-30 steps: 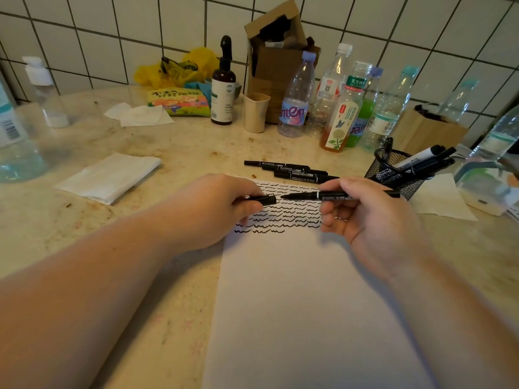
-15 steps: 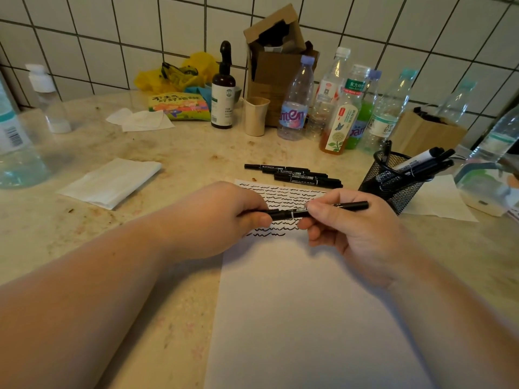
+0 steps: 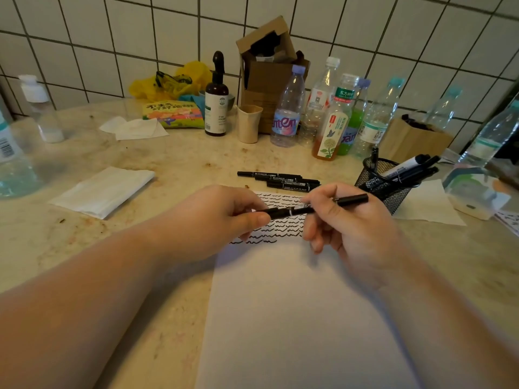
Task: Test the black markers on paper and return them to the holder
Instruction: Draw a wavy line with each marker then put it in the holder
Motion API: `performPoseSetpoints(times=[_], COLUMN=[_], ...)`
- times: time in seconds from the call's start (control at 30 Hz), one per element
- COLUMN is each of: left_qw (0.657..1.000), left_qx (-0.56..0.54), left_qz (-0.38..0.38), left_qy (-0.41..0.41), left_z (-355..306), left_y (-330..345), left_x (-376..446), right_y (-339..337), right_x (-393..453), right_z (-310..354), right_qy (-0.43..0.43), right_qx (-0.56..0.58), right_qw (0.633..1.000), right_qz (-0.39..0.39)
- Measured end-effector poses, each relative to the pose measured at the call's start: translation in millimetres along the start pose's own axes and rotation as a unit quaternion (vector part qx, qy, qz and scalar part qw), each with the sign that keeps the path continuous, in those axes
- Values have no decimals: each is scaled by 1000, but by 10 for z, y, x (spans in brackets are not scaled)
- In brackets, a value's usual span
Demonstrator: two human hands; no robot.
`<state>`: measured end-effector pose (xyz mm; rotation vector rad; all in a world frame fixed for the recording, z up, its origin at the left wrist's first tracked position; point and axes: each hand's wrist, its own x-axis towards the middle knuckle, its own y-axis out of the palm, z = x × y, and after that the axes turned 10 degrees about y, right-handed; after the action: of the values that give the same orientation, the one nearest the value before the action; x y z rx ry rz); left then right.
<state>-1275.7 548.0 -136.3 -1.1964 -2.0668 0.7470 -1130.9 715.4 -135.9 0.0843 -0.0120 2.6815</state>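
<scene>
A black marker (image 3: 297,210) is held level over the white paper (image 3: 295,318), which carries rows of black squiggles near its far end. My left hand (image 3: 222,220) pinches the marker's left end, where the cap sits. My right hand (image 3: 351,223) grips its barrel. Three more black markers (image 3: 283,179) lie side by side just beyond the paper. A black mesh holder (image 3: 384,189) stands to the right with several markers leaning in it.
Several plastic bottles (image 3: 331,119), a brown pump bottle (image 3: 216,99), a beige cup (image 3: 248,123) and a cardboard box (image 3: 269,66) line the tiled wall. Folded tissue (image 3: 104,190) lies at left. A white sheet (image 3: 429,203) lies right of the holder.
The cap in my left hand and the marker in my right hand have come together into one piece. Both hands have dropped slightly toward me.
</scene>
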Motion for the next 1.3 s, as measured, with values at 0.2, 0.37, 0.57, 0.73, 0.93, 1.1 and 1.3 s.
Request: performPoseSetpoints(times=[0.2, 0.37, 0.57, 0.73, 0.93, 1.1, 1.3], left_qw=[997, 996, 997, 997, 997, 994, 992], left_qx=[72, 71, 56, 60, 62, 97, 114], left_qz=[-17, -16, -34, -26, -26, -9, -5], left_qy=[-34, -45, -39, -36, -31, -40, -51], left_z=[47, 37, 50, 47, 58, 80, 103], left_y=[-4, 23, 20, 36, 42, 75, 91], left_x=[-7, -1, -9, -2, -15, -10, 18], right_y=[-236, -389, -579, -619, -521, -273, -91], right_x=[46, 79, 176, 253, 115, -35, 284], right_z=[107, 101, 89, 123, 210, 407, 431], right_qy=[-103, -120, -58, -25, -93, -64, 130], right_qx=[-74, -141, -147, -106, -81, -274, -558], right_qw=[958, 917, 892, 915, 911, 896, 814], right_qz=[-257, -352, -424, -388, -393, -342, -95])
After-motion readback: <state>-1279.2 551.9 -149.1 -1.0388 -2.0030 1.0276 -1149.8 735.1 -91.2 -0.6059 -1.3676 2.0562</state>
